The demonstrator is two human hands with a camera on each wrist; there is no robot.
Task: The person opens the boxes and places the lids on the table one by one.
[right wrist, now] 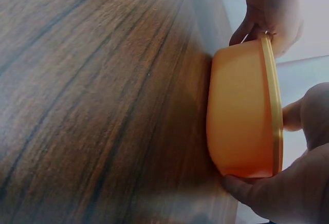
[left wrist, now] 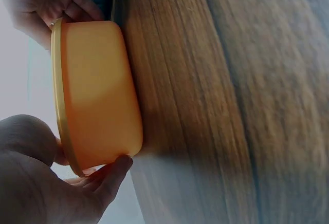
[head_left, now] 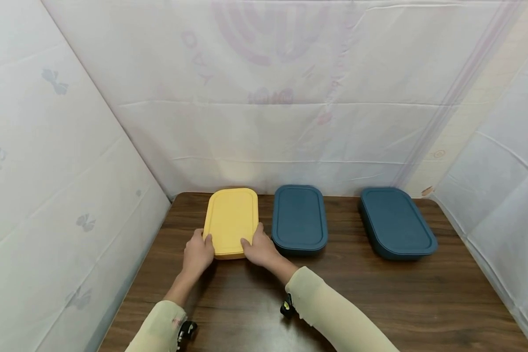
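three lidded boxes in a row on the table: leftmost box just beside middle box, rightmost box well apart, hands at leftmost's near corners

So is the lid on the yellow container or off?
On. The yellow container has its lid seated flush along the rim, and both wrist views show no gap.

No lettering can be made out with certainty. The white translucent plastic sheeting behind the worktop carries faint pinkish mirrored print, seen from the back, and greyish marks on its left panel, all too washed out to read.
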